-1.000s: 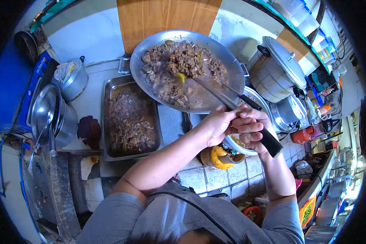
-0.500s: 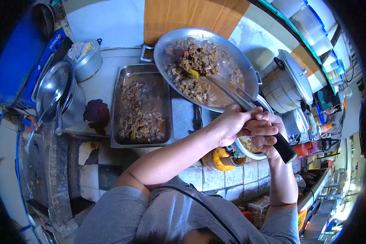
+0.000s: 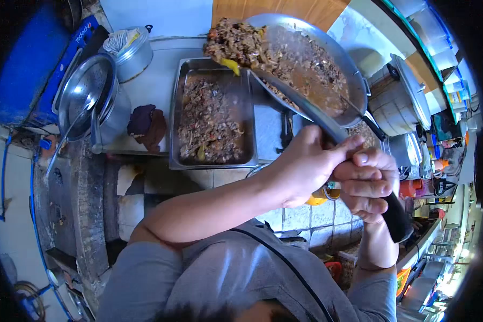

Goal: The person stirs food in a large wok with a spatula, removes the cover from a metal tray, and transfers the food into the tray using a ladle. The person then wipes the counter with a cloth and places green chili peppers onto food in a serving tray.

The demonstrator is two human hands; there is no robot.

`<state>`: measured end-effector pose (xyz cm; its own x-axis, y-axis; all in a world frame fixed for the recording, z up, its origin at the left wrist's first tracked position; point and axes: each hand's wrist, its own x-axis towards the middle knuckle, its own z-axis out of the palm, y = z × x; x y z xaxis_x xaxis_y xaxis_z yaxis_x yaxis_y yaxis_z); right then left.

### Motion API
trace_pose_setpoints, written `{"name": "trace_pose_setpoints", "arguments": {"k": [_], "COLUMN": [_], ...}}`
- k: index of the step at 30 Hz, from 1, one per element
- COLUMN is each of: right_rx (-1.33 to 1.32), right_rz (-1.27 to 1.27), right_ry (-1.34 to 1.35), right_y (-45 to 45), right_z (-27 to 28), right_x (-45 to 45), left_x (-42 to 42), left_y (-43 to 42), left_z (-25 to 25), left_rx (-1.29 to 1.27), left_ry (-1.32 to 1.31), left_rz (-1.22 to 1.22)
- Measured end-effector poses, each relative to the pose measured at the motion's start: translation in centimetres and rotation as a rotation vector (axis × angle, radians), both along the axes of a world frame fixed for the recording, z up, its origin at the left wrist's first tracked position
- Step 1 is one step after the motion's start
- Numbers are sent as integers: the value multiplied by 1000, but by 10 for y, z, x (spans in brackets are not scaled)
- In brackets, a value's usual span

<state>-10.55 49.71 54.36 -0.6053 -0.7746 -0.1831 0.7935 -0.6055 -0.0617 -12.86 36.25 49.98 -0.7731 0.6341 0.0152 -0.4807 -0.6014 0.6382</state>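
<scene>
My left hand and my right hand are both closed round the long handle of a large ladle, my right hand nearer its black grip end. A heap of chopped meat with a yellow-green pepper hides the ladle's bowl, raised over the left rim of the wide round pan. Meat and brown sauce lie in the pan. A second black-handled utensil rests at its right side. Left of the pan, the rectangular metal tray holds chopped meat in sauce.
A colander with a ladle stands at the left, near a lidded pot. A dark cloth lies beside the tray. A tall lidded steamer stands right of the pan. A yellow gas cylinder shows below my hands.
The loaded ladle has risen from the pan's middle and moved left to its rim, near the tray. Both hands still grip it. The view has shifted, so the pan and tray sit higher.
</scene>
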Motion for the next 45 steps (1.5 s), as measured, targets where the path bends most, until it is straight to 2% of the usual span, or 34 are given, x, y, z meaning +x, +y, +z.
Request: {"name": "trace_pose_setpoints", "arguments": {"k": [4, 9, 13, 19, 23, 24, 28, 29, 33, 35, 36, 38, 44, 45], "right_rx": [48, 14, 214, 363, 923, 926, 1556, 1556, 2153, 2206, 2213, 2355, 2343, 2219], "right_rz": [-26, 107, -51, 14, -19, -16, 19, 19, -28, 0, -7, 181, 71, -7], "right_ry": [-99, -145, -239, 0, 183, 183, 834, 837, 1170, 1333, 1322, 1150, 1149, 1165], "right_y": [-28, -51, -71, -93, -110, -112, -115, -115, -106, -99, -96, -90, -71, -67], "right_z": [-23, -73, -113, -177, -196, -203, -228, -231, -239, -244, -249, -258, -257, -247], "right_x": [8, 3, -9, -58, -85, -88, -96, -95, -69, -50, -39, -17, 13, 17], "left_x": [13, 15, -1, -43, -70, -74, -86, -86, -73, -61, -55, -41, -18, -17], "left_y": [-29, -57, -73, -96, -105, -105, -101, -101, -94, -89, -89, -88, -79, -78], "left_z": [-22, -72, -115, -181, -222, -228, -242, -242, -239, -241, -242, -244, -255, -257], "left_rx": [-86, -164, -52, -30, 65, 69, -128, -127, -73, -47, -23, 22, -23, -35], "left_ry": [-49, -135, -277, -431, -323, -324, -340, -338, -487, -453, -421, -362, -302, -293], "left_rz": [98, 34, -43, -36, -59, -57, 49, 50, 20, -34, -83, -181, -248, -270]}}
